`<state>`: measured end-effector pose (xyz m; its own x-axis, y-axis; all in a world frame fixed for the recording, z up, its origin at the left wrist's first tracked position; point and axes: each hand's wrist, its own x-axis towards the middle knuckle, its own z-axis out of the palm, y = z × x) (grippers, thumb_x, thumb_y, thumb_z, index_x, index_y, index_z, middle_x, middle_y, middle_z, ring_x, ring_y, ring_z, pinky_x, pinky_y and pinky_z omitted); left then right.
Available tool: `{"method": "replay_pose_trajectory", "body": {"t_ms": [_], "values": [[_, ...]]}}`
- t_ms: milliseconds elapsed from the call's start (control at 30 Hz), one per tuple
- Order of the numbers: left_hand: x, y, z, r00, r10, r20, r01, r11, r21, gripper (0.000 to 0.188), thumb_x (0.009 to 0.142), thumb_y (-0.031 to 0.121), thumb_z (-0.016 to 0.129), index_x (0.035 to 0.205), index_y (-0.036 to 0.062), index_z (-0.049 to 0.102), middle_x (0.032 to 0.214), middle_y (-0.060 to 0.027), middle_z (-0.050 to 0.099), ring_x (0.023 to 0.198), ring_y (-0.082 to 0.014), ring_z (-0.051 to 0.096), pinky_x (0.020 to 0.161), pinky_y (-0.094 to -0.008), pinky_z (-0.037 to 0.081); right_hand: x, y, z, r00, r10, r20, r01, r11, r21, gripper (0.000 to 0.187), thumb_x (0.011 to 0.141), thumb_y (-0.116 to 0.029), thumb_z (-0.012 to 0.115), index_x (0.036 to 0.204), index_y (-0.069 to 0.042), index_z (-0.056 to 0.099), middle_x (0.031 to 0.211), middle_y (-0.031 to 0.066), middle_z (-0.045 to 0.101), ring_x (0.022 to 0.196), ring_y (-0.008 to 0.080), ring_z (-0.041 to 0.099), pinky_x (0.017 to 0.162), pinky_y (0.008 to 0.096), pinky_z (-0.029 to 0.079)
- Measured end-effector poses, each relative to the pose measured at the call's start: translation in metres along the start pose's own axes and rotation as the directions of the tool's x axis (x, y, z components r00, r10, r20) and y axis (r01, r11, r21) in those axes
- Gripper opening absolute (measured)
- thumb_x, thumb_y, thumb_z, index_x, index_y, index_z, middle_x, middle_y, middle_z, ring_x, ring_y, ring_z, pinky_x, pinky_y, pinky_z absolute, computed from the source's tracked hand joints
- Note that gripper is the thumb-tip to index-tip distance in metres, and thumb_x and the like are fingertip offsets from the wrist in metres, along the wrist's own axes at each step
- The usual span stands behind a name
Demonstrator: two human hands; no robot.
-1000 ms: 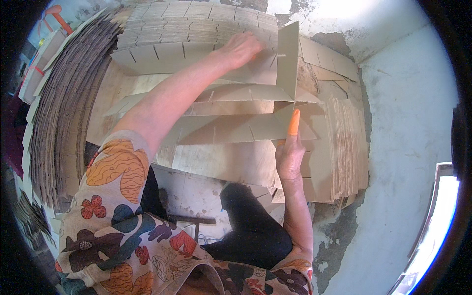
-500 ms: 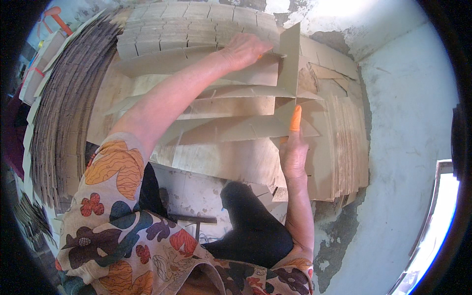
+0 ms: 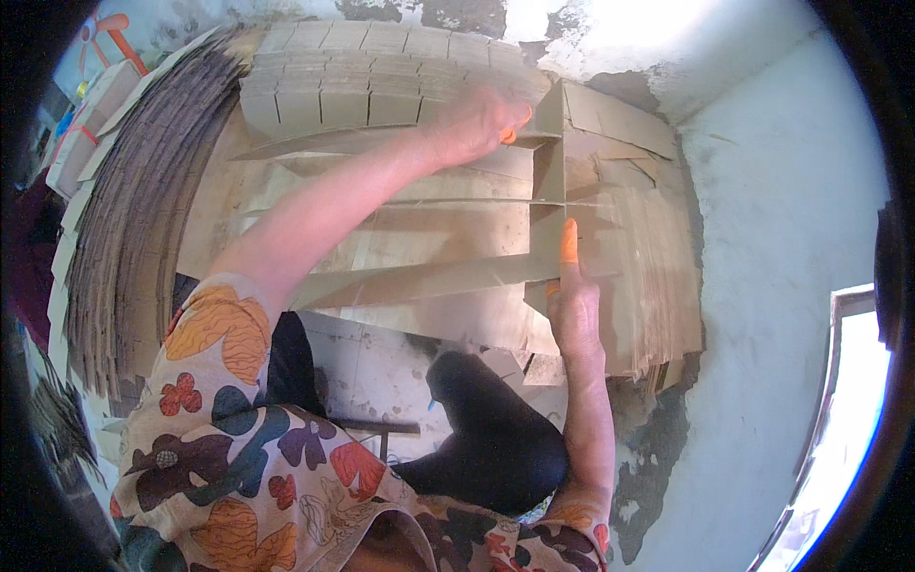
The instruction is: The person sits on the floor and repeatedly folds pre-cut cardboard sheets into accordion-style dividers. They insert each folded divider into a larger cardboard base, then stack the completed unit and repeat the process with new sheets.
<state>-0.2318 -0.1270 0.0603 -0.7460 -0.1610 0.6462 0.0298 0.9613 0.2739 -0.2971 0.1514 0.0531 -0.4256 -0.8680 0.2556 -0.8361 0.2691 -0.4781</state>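
Note:
Three long cardboard divider strips lie across from left to right: a far strip [image 3: 324,145], a middle strip [image 3: 457,202] and a near strip [image 3: 429,278]. A cardboard crosspiece [image 3: 549,173] stands across them near their right ends. My left hand [image 3: 475,126], blurred, has its fingers curled around the far strip close to the crosspiece. My right hand [image 3: 577,303] grips the crosspiece's near end, its index finger laid along the cardboard. Orange finger covers show on both hands.
Stacked slotted cardboard strips [image 3: 334,71] line the far side. Dark-edged cardboard stacks [image 3: 143,200] stand at the left, and more cardboard [image 3: 653,276] sits at the right beside the peeling wall [image 3: 782,191]. The strips lie over a wooden board [image 3: 486,315]; my knee [image 3: 486,419] is below.
The crosspiece has come lower and toward me, and the long strips now look more edge-on. My left hand has shifted slightly with them. The right hand keeps its hold.

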Motion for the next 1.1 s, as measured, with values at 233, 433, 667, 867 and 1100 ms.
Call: {"method": "replay_pose_trajectory", "body": {"t_ms": [233, 433, 667, 867, 1100], "values": [[-0.025, 0.026, -0.02, 0.931, -0.195, 0.31, 0.275, 0.931, -0.24, 0.016, 0.077, 0.005, 0.061, 0.071, 0.0003, 0.047, 0.061, -0.0141, 0.054, 0.058, -0.0274, 0.054, 0.055, -0.0399, 0.041, -0.03, -0.001, -0.02, 0.993, -0.012, 0.121, 0.039, 0.973, -0.227, 0.074, 0.075, 0.007, 0.052, 0.144, -0.012, 0.03, 0.084, 0.023, 0.059, 0.075, 0.0393, 0.059, 0.064, 0.0457, 0.047], [-0.078, 0.002, 0.001, 0.868, -0.302, 0.394, 0.338, 0.941, -0.023, 0.02, 0.08, 0.017, 0.067, 0.084, 0.0017, 0.054, 0.078, -0.0141, 0.06, 0.077, -0.0242, 0.06, 0.067, -0.0393, 0.046, -0.039, 0.04, 0.008, 0.975, -0.01, 0.222, 0.08, 0.947, -0.312, 0.058, 0.079, 0.001, 0.05, 0.134, -0.012, 0.041, 0.089, 0.0202, 0.061, 0.078, 0.0386, 0.061, 0.066, 0.0471, 0.048], [-0.094, 0.076, -0.069, 0.879, -0.438, 0.186, 0.473, 0.851, -0.229, 0.035, 0.081, 0.02, 0.07, 0.107, 0.0001, 0.059, 0.104, -0.0178, 0.064, 0.096, -0.0354, 0.061, 0.08, -0.0402, 0.049, -0.07, 0.073, -0.05, 0.974, -0.01, -0.228, -0.112, 0.849, -0.517, 0.047, 0.081, -0.017, 0.063, 0.124, -0.005, 0.049, 0.101, 0.0166, 0.06, 0.091, 0.0356, 0.059, 0.072, 0.0474, 0.049], [-0.157, 0.104, -0.106, 0.952, -0.259, 0.161, 0.266, 0.964, -0.025, 0.035, 0.076, 0.02, 0.074, 0.101, -0.0007, 0.062, 0.1, -0.0142, 0.066, 0.091, -0.0278, 0.064, 0.08, -0.0361, 0.05, -0.104, 0.112, -0.044, 0.929, 0.283, -0.237, -0.367, 0.631, -0.683, 0.052, 0.071, -0.023, 0.076, 0.115, -0.006, 0.053, 0.106, 0.0131, 0.058, 0.099, 0.0335, 0.054, 0.073, 0.045, 0.049], [-0.187, 0.121, -0.108, 0.925, -0.355, 0.137, 0.364, 0.931, -0.042, 0.034, 0.075, 0.021, 0.074, 0.098, -0.0006, 0.062, 0.095, -0.0155, 0.065, 0.088, -0.031, 0.062, 0.076, -0.0378, 0.05, -0.102, 0.139, -0.056, 0.859, 0.441, -0.261, -0.512, 0.728, -0.456, 0.047, 0.069, -0.024, 0.077, 0.108, -0.008, 0.056, 0.099, 0.0155, 0.061, 0.098, 0.0345, 0.057, 0.077, 0.0445, 0.048]]}}
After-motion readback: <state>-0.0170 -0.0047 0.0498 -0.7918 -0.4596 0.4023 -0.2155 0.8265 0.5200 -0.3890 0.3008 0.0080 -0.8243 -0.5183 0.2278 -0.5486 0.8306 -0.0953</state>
